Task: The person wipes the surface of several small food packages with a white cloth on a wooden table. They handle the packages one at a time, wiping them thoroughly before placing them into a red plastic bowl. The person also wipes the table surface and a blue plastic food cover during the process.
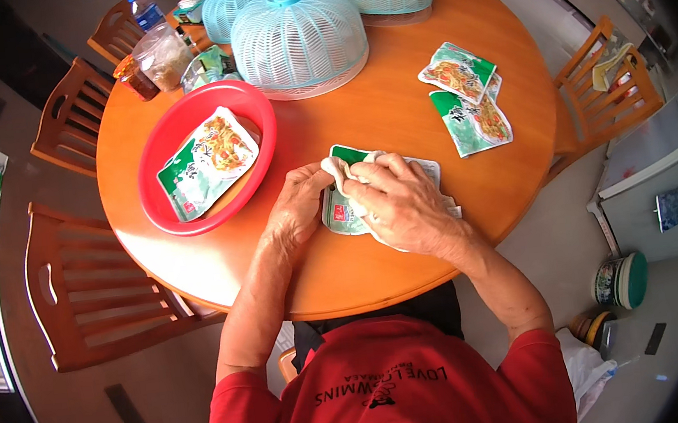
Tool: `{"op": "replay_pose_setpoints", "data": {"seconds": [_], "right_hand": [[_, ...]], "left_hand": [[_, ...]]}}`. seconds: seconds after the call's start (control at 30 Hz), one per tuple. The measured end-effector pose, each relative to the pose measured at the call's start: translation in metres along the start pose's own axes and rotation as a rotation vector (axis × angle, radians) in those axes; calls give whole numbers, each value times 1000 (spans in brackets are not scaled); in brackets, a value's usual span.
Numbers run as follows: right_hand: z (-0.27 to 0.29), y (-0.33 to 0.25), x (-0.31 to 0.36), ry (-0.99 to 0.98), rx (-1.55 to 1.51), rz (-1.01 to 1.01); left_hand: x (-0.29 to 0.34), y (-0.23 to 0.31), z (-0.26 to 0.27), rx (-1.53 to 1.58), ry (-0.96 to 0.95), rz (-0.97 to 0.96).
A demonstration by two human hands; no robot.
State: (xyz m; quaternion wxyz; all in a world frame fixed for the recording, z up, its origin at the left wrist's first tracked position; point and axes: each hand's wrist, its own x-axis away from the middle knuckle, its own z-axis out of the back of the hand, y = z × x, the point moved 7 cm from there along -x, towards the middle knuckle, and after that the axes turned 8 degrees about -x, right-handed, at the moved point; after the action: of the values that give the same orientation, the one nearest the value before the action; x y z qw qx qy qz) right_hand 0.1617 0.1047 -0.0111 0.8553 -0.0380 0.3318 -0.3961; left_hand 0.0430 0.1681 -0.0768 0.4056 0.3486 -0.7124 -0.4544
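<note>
A green and white food packet (342, 221) lies flat on the round wooden table, close to its near edge. Bunched on top of it is a white cloth (336, 167). My left hand (298, 203) is closed at the packet's left side, pinching an end of the cloth between thumb and fingers. Over the packet's right half, my right hand (406, 204) curls its fingers into the cloth and presses it down. The packet's middle is hidden under the hands and cloth. To the left, a red plastic basin (151, 136) holds similar packets (214, 163).
More packets (470, 119) overlap on the table's right side. Mesh food covers (296, 42) stand at the back, near a jar (164, 58), a red-lidded jar (135, 78) and a water bottle (144, 10). Wooden chairs (94, 278) surround the table (314, 284).
</note>
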Motion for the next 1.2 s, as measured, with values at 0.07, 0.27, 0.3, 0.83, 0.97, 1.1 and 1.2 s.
{"op": "replay_pose_setpoints", "data": {"seconds": [0.07, 0.27, 0.3, 0.83, 0.97, 1.1, 1.2], "right_hand": [[0, -11, -1, -65, -30, 43], [4, -36, 34, -308, 36, 163], [6, -37, 38, -323, -13, 129], [21, 2, -5, 77, -148, -14], [5, 7, -6, 49, -53, -82], [2, 28, 2, -76, -45, -245], [10, 41, 11, -21, 36, -294]], "left_hand": [[-2, -8, 8, 47, -29, -40], [-9, -18, 17, 29, -66, 18], [-9, -19, 17, 43, -63, 6], [-5, -5, -1, -46, -47, -59], [2, -1, 0, -72, -15, -99], [2, -4, 2, -72, -39, -79], [1, -5, 1, -75, -45, -80]]}}
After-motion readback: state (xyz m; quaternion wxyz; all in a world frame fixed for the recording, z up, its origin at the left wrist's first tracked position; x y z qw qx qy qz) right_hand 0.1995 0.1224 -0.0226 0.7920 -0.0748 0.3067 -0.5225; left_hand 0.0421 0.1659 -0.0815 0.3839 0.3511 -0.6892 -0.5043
